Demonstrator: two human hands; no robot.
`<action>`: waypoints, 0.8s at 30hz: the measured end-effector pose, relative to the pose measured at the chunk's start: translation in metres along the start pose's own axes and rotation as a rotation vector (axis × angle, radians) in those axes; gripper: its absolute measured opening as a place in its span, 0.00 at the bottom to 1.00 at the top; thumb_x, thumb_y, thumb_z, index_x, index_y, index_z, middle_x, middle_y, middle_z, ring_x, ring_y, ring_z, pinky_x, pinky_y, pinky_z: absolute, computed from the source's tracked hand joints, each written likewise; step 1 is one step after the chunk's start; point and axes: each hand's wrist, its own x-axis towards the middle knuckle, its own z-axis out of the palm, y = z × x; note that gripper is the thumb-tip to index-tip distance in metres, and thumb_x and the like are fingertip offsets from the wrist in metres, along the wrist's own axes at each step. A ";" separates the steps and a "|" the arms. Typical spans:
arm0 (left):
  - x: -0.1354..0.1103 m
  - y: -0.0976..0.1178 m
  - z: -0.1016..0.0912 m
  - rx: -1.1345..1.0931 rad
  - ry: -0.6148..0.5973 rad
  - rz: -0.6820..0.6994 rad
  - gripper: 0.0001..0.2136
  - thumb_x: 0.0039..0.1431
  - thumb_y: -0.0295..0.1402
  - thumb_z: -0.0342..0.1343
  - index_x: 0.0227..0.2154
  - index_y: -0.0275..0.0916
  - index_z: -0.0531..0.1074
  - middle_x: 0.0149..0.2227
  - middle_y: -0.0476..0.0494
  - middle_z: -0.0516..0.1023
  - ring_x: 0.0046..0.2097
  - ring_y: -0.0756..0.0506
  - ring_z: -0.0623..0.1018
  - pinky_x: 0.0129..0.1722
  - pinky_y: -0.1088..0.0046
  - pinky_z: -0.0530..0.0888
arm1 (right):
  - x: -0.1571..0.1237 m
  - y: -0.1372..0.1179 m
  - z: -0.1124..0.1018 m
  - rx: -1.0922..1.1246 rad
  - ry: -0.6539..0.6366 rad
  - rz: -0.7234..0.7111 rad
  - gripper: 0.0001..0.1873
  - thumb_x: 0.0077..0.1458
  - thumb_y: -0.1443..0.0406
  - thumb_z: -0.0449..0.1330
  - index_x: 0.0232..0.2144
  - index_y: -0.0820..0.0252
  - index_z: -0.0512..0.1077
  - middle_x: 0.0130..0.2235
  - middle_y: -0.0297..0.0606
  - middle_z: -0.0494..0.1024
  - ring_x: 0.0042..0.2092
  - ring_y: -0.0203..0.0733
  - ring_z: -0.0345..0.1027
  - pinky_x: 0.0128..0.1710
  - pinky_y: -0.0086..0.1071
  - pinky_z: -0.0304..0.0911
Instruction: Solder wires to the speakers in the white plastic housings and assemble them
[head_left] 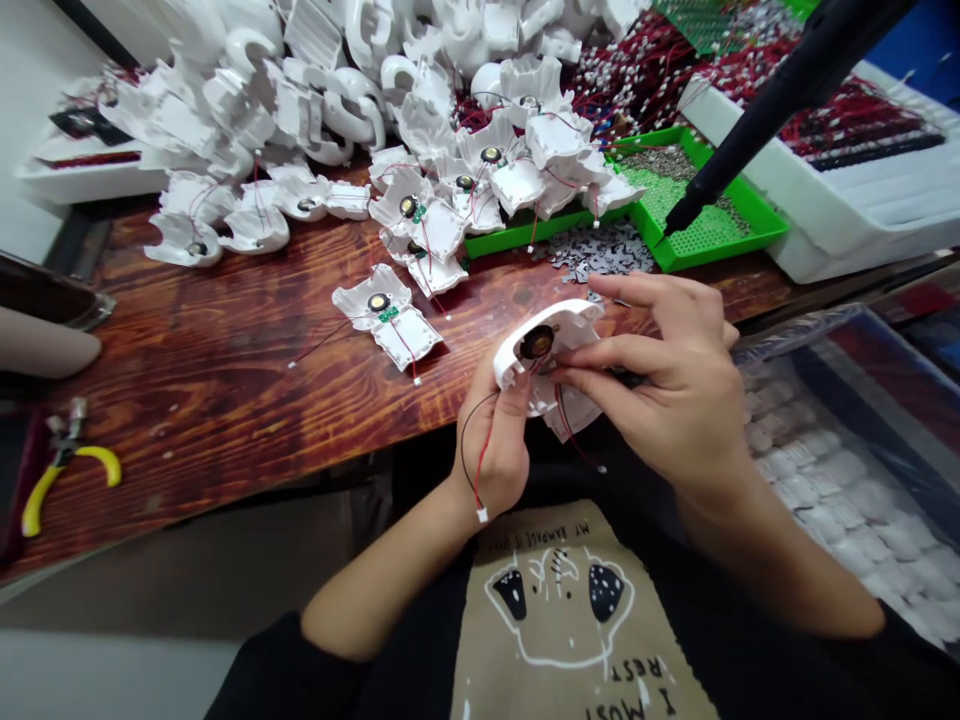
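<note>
Wooden workbench [210,340] is spreading open leftward while left hand [491,440] and right hand [660,390] are clamping a white plastic housing [547,335].

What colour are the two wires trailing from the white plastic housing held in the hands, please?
The wires are red and black, clearest in the head view.

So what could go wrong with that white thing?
The thin wires hanging from the shell might snag and pull loose. The right hand is working fairly near the black tool, so a slip could perhaps bump it into the green tray.
</note>
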 end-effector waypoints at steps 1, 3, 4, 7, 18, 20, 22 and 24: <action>0.000 -0.001 0.000 0.003 -0.003 0.001 0.20 0.73 0.40 0.49 0.63 0.44 0.67 0.64 0.40 0.71 0.69 0.38 0.66 0.72 0.53 0.60 | 0.001 0.000 0.001 -0.003 0.005 -0.001 0.04 0.54 0.57 0.68 0.31 0.45 0.82 0.58 0.28 0.77 0.61 0.57 0.65 0.60 0.60 0.59; -0.001 -0.002 -0.001 0.017 -0.007 0.002 0.20 0.73 0.40 0.50 0.63 0.44 0.68 0.65 0.39 0.71 0.68 0.37 0.67 0.72 0.52 0.59 | 0.002 -0.002 0.002 -0.015 0.010 0.003 0.04 0.54 0.57 0.68 0.30 0.46 0.82 0.57 0.28 0.78 0.61 0.57 0.65 0.60 0.61 0.58; -0.001 -0.002 -0.002 0.027 -0.006 0.004 0.20 0.72 0.41 0.50 0.63 0.44 0.68 0.65 0.39 0.71 0.68 0.37 0.67 0.72 0.52 0.59 | 0.003 -0.002 0.003 -0.019 0.007 0.009 0.04 0.55 0.57 0.68 0.30 0.46 0.82 0.57 0.28 0.78 0.60 0.57 0.66 0.60 0.60 0.58; -0.001 -0.003 -0.003 0.065 0.014 0.015 0.21 0.72 0.43 0.50 0.63 0.43 0.68 0.64 0.38 0.71 0.68 0.37 0.67 0.71 0.53 0.61 | 0.003 -0.005 0.005 -0.012 -0.004 0.025 0.04 0.56 0.60 0.67 0.29 0.47 0.81 0.55 0.27 0.79 0.60 0.55 0.67 0.60 0.58 0.59; -0.002 0.001 -0.008 0.234 -0.008 0.095 0.20 0.73 0.40 0.49 0.63 0.45 0.68 0.63 0.41 0.72 0.65 0.39 0.71 0.68 0.59 0.65 | 0.004 -0.008 0.006 0.040 0.025 0.132 0.06 0.51 0.67 0.68 0.32 0.54 0.74 0.40 0.32 0.82 0.48 0.47 0.73 0.53 0.50 0.59; -0.003 0.002 -0.009 0.277 -0.002 0.115 0.20 0.73 0.39 0.49 0.63 0.45 0.68 0.62 0.42 0.74 0.64 0.39 0.72 0.66 0.60 0.68 | 0.005 -0.008 0.008 0.070 0.029 0.214 0.11 0.48 0.63 0.70 0.31 0.54 0.71 0.34 0.30 0.78 0.40 0.42 0.71 0.47 0.45 0.61; -0.004 0.001 -0.009 0.317 0.016 0.142 0.20 0.72 0.39 0.49 0.63 0.45 0.69 0.62 0.42 0.74 0.63 0.40 0.73 0.65 0.61 0.68 | 0.008 -0.006 0.010 0.117 0.021 0.272 0.14 0.47 0.61 0.70 0.32 0.54 0.68 0.34 0.30 0.76 0.37 0.39 0.68 0.43 0.40 0.62; -0.005 0.000 -0.007 0.323 0.039 0.149 0.19 0.73 0.40 0.49 0.63 0.45 0.69 0.62 0.42 0.74 0.63 0.40 0.73 0.65 0.61 0.68 | 0.010 -0.003 0.013 0.155 0.013 0.291 0.15 0.47 0.61 0.70 0.33 0.53 0.67 0.35 0.30 0.75 0.37 0.38 0.68 0.41 0.37 0.63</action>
